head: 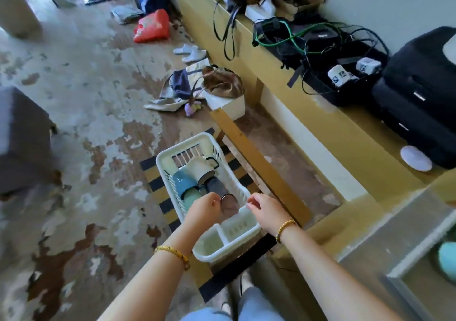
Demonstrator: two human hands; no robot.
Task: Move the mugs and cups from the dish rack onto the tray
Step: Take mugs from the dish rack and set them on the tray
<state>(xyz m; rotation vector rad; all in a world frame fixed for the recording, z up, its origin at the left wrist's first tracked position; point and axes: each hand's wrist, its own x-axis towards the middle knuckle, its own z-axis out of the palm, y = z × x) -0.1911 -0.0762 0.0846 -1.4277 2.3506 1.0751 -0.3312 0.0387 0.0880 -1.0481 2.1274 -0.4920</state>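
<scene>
A white plastic dish rack (162,158) stands on a low black-and-yellow striped stool below me. Inside lie a blue mug (183,181), a white enamel mug with a dark rim (200,169), a dark grey mug (216,186) and a pinkish glass cup (230,204). My left hand (204,209) is closed on the rim of the glass cup. Just right of it, my right hand (265,209) hovers over the rack's edge with its fingers loosely curled and nothing in them. A clear tray (399,244) sits at the lower right with a teal cup (447,259) in it.
A yellow bench (315,113) runs along the wall on the right, carrying a black suitcase (419,93), cables and boxes. A wooden plank (256,160) leans beside the rack. Bags, slippers and a red bag (153,26) litter the patchy floor. A dark stool (22,138) stands at left.
</scene>
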